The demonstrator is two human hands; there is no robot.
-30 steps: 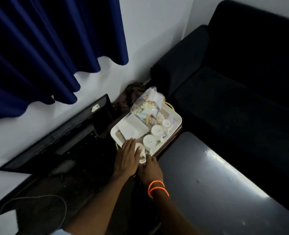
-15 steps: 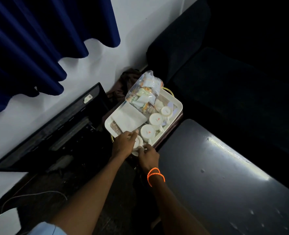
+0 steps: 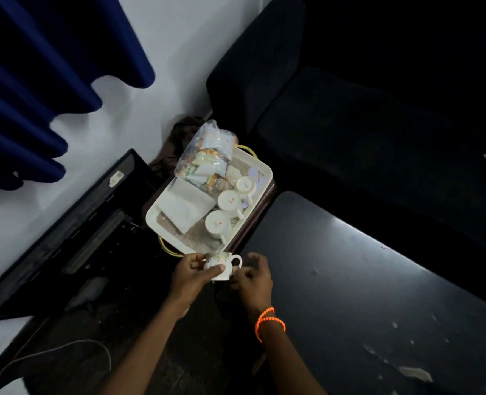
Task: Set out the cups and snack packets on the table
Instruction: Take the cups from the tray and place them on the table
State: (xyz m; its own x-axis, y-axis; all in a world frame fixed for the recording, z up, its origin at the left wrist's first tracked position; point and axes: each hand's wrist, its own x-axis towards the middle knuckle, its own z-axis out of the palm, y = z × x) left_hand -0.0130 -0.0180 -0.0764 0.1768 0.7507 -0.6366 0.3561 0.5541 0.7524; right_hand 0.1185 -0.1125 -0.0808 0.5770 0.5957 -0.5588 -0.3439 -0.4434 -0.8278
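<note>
My left hand [image 3: 190,273] grips a small white patterned cup [image 3: 221,265] by its body, upright, just in front of the white tray [image 3: 260,169]. My right hand [image 3: 253,277] touches the cup at its handle side, fingers curled. Three white cups [image 3: 218,222] stand upside down in a row on the tray's right side. A clear bag of snack packets [image 3: 207,155] leans at the tray's far end, and a white packet [image 3: 186,206] lies flat on its left half. The dark table [image 3: 364,295] stretches to the right.
A dark sofa [image 3: 350,124] fills the far right. A black flat screen [image 3: 65,223] leans against the white wall on the left, under a blue curtain [image 3: 36,81]. A white cable [image 3: 65,349] runs over the dark floor. Paper scraps [image 3: 415,373] lie on the table's near part.
The cup nearest me has left the tray and now hangs upright between my hands, nearer to me. Both hands drew back from the tray edge.
</note>
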